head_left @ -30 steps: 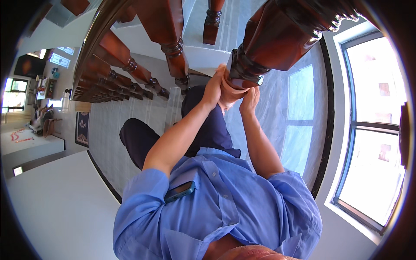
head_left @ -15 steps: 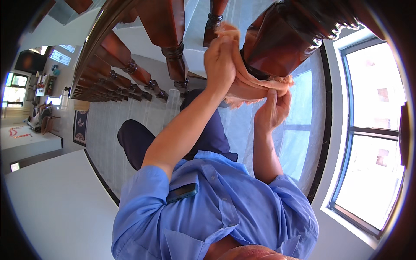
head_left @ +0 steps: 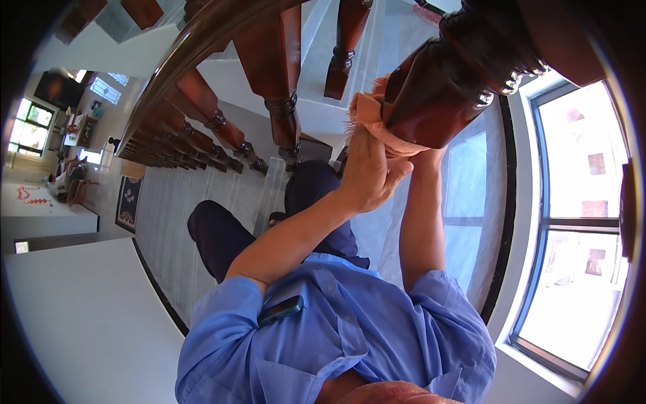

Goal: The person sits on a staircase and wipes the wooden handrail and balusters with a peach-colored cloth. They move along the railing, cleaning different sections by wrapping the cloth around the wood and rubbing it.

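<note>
Head view: pocket (head_left: 291, 288) holds phone (head_left: 281, 311); left hand (head_left: 367, 174), right hand (head_left: 428, 159) at cloth (head_left: 370, 113); fingers' grip unclear.

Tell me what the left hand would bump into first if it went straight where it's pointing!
Probably the cloth: the left hand seems right against it, though depth is hard to judge.

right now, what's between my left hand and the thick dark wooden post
In the head view, a fringed orange cloth lies between your left hand and the thick dark wooden post.
</note>
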Motion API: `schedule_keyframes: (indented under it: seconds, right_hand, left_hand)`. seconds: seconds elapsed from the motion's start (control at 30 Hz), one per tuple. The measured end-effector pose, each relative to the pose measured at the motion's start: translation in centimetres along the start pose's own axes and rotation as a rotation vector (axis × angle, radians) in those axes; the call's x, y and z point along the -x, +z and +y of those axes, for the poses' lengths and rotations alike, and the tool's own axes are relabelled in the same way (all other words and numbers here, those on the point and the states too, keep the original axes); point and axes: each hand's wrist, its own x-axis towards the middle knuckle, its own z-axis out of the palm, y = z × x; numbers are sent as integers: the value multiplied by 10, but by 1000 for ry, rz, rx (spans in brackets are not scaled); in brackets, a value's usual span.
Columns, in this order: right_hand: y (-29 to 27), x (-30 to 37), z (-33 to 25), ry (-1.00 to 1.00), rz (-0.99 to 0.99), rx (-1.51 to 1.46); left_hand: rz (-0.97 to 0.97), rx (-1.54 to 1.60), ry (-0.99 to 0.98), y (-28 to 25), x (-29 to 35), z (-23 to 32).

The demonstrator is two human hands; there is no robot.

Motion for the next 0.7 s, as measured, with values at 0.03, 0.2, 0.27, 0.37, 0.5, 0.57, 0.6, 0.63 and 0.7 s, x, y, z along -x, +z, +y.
schedule_keyframes:
  seconds: [0.03, 0.2, 0.27, 0.37, 0.5, 0.57, 0.6, 0.63, 0.7]
  right_hand:
    - [3, 7, 1, -58, 27, 101]
    - [13, 84, -48, -69, 278, -6]
    - [17, 96, -54, 59, 289, -239]
    - [16, 103, -44, -39, 293, -147]
    - [7, 116, -71, 85, 341, 83]
    - [9, 137, -68, -139, 399, 190]
    - [8, 146, -68, -203, 342, 143]
    - [9, 150, -67, -196, 338, 139]
    - [18, 153, -93, -383, 115, 77]
  left_hand:
    - [5, 0, 4, 1, -4, -5]
    - [-71, 308, -13, -15, -33, -22]
    - [-126, 420, -11, -16, -32, -33]
    - [10, 416, -8, -12, -26, -28]
    - [-53, 523, -364, -19, 2, -20]
    - [175, 412, -396, -25, 10, -7]
    - [231, 239, -250, -35, 15, -8]
    - [229, 232, -255, -45, 22, -11]
    - [359, 238, -328, -70, 37, -15]
